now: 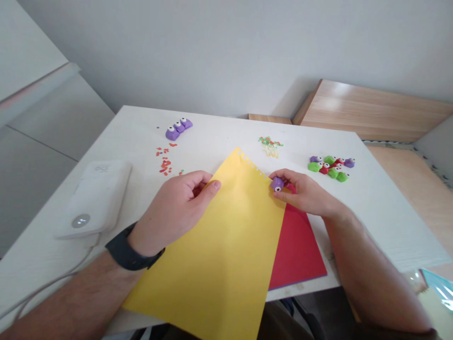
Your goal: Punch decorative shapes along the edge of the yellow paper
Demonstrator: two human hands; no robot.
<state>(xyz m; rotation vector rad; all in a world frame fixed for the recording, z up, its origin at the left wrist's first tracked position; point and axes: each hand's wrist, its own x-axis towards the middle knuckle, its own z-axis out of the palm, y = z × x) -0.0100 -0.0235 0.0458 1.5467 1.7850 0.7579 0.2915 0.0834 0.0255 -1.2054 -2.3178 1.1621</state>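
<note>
"White bench [375, 203], pale wall [212, 56] beyond it. What's nearest?"

"Yellow rectangular paper sheet [219, 245], reaching past the bench's near edge, partly over a flat red sheet [299, 250] at right."

"And each grip?"

"Left hand [184, 198]: thumb and fingers pinching the yellow sheet's left edge. Right hand [297, 189]: closed around a small purple one-eyed lump [277, 183] by the sheet's right edge. Whether it pinches paper too, I can't tell."

"Which step is this?"

"Handling sheet and lump together, I'd judge. The next move calls for a steady left pinch and light right fingers."

"How do they look?"

"The paper is smooth, slightly rippled near its far corner, notched along the far-right edge; the lump is glossy, its eye facing near."

"Farther off?"

"Green, red and purple eyed lumps [331, 167] right, scattered orange-red bits [165, 165] left, then a purple three-eyed row [179, 128]."
</note>
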